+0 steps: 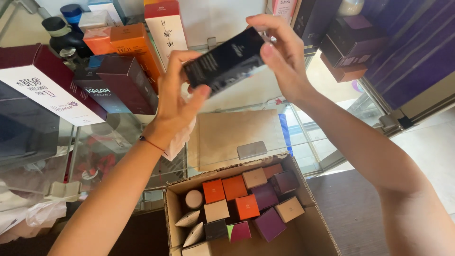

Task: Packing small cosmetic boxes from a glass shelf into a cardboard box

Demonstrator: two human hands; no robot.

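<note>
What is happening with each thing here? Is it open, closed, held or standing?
Long black rectangular box: closed, held up tilted between both hands.
Left hand: gripping the box's lower end.
Right hand: gripping its upper end.
Brown cardboard carton: open, flaps spread, holding small boxes standing on end.
Orange tall box: closed, upright on the glass shelf.
Dark maroon box: closed, upright.

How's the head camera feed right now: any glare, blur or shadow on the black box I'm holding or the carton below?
Head view: the black box is slightly soft from motion, with a pale sheen on its face; left hand and right hand are evenly lit; the cardboard carton is sharp, without glare; bright daylight washes out the floor at right.
</note>
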